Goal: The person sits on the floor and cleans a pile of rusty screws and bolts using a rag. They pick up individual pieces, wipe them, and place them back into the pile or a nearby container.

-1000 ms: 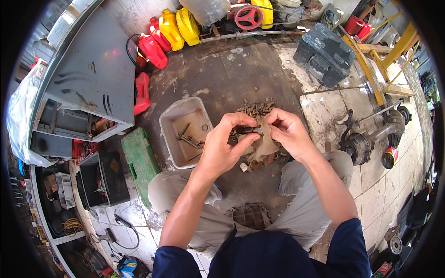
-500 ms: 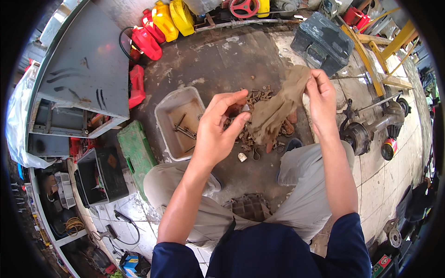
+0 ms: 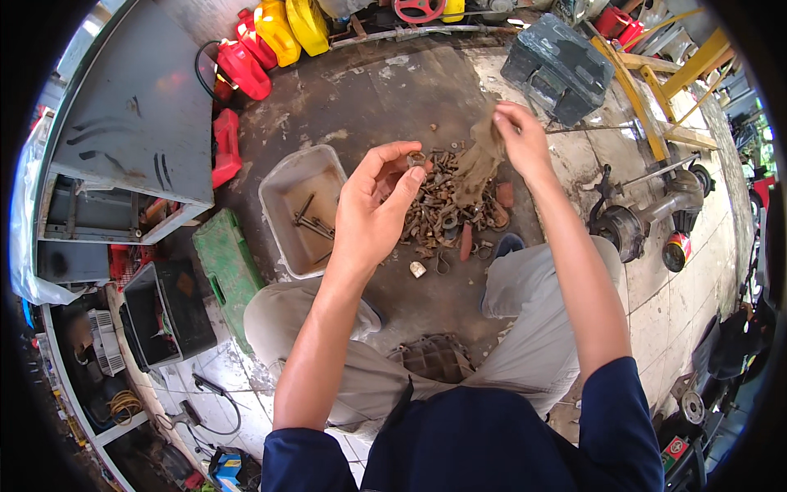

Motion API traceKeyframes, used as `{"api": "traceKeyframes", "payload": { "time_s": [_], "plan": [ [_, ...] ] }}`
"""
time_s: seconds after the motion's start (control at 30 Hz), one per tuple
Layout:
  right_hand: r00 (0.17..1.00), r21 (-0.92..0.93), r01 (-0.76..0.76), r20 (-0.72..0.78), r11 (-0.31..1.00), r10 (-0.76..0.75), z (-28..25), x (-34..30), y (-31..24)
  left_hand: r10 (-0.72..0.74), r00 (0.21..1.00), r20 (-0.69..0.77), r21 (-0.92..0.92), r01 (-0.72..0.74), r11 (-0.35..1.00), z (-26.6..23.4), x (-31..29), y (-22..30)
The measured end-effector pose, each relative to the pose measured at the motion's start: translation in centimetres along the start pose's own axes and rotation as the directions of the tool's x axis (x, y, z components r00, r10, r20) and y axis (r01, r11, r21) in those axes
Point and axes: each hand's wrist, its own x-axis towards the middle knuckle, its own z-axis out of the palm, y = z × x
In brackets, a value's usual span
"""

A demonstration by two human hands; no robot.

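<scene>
Between thumb and fingertips, my left hand [image 3: 373, 201] pinches a small round metal piece [image 3: 416, 158] that looks like a nut. My right hand [image 3: 525, 146] grips the top of a dirty brown rag [image 3: 482, 164], which hangs down over the pile. Below both hands, a heap of rusty bolts and small metal parts [image 3: 438, 223] is spread on the floor, partly hidden by the rag. Left of it stands a grey plastic bin [image 3: 273, 234] with several long bolts [image 3: 308, 220] inside. A small whitish piece [image 3: 418, 269] lies at the heap's near edge.
At my left are a green case [image 3: 225, 266], a black crate [image 3: 197, 316] and a grey metal cabinet [image 3: 131, 115]. Red and yellow jerrycans [image 3: 276, 33] line the back. A dark toolbox [image 3: 559, 70] and a greasy machine part [image 3: 627, 234] sit to the right.
My right hand has moved left and slightly up, drawing the rag away from my left hand. The small metal piece now shows plainly in my left fingertips, and more of the heap is uncovered.
</scene>
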Motion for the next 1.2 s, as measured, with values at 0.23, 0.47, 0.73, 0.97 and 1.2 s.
{"api": "traceKeyframes", "payload": {
  "time_s": [0.23,0.47,0.73,0.97,1.2],
  "plan": [
    [0.929,-0.334,-0.342,0.020,0.879,0.369,5.7,-8.8,16.1,0.020,0.998,-0.052,0.048,-0.017,0.999,-0.3,0.5,-0.1],
    [0.621,-0.578,-0.602,0.096,0.552,0.778,13.0,-20.8,18.1,-0.002,0.999,-0.035,-0.063,0.000,0.998,-0.3,0.4,0.5],
    [0.558,-0.507,-0.724,-0.033,0.468,0.829,14.6,-20.4,18.2,-0.098,0.994,-0.040,0.027,0.099,0.995,0.4,0.5,0.1],
    [0.500,-0.470,-0.764,0.001,0.442,0.866,14.2,-20.3,18.5,-0.167,0.985,-0.038,-0.064,0.164,0.984,0.7,0.6,-0.2],
    [0.886,-0.452,-0.436,-0.065,0.778,0.458,11.3,-18.3,15.8,-0.135,0.981,-0.136,-0.032,0.132,0.991,-0.1,1.0,-0.8]
  ]
}}
